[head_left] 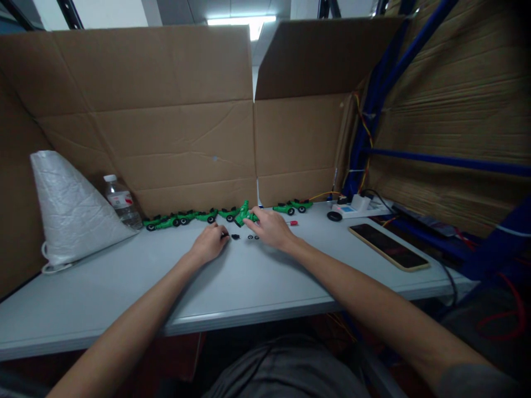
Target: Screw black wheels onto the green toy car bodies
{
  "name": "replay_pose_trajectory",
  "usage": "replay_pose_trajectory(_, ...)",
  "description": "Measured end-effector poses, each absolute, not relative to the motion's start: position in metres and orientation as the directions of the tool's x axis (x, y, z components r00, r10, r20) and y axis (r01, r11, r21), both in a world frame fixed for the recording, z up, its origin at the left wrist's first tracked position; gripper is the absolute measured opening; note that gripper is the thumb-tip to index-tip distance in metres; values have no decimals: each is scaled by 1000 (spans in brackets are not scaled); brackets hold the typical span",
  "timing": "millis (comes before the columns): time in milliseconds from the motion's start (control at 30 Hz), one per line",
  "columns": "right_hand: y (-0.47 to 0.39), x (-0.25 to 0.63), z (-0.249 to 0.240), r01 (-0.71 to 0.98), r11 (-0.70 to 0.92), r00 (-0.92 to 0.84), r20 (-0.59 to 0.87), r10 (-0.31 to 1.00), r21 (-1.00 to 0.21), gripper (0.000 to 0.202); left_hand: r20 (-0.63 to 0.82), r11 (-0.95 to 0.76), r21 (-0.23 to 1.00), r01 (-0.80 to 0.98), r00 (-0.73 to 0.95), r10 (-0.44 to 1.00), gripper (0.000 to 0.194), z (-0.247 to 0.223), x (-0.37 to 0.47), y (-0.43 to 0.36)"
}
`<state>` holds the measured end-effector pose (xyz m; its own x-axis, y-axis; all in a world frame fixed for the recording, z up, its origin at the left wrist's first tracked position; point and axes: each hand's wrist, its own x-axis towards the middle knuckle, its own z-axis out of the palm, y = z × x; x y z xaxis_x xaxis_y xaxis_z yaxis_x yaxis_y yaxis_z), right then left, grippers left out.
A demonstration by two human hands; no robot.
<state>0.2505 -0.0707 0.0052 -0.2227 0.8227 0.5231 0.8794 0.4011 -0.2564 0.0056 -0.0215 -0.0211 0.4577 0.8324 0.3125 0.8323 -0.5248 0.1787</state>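
My right hand (271, 226) is closed on a green toy car body (244, 213), tilted up off the table. My left hand (208, 243) rests low at the tabletop with its fingertips pinched on a small black part (224, 235), whose shape is mostly hidden. Between the hands lie another small black piece (235, 236) and two little toy wheels (250, 237). Behind them stands a row of green toy cars with black wheels (166, 222). More green toy cars (299, 206) are to the right of my right hand, near a red-tipped object (293, 223), partly hidden.
On the left, a silvery padded bag (74, 210) leans beside a plastic water bottle (121, 202). A phone (388, 246), a black ring (334, 216) and a power strip (365, 207) lie on the right. Cardboard walls (186, 138) enclose the white table (265, 287); blue shelf bars (452, 160) stand right.
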Motion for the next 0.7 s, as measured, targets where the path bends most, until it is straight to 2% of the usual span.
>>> replay_pose_trajectory(133,-71,248,4,874,408,-227,521,823,-263,34,293,-536,202,820,472,831,22,-23,2,-19)
replay_pose_trajectory(233,-71,248,4,864,426,-234,533,813,-270,34,313,-550,229,803,474,823,33,-18,3,-23)
replay_pose_trajectory(333,-71,248,3,849,441,-242,527,815,-291,32,456,-605,279,746,451,767,50,-7,8,-32)
replay_pose_trajectory(433,-71,249,2,818,497,-289,539,791,-291,31,613,-722,289,628,458,643,53,5,16,-42)
replay_pose_trajectory(600,-75,249,3,753,610,-394,573,719,-247,31,636,-746,491,449,401,660,52,9,27,-50)
replay_pose_trajectory(700,-77,248,5,746,628,-429,561,708,-222,31,637,-737,563,374,372,676,61,6,28,-49)
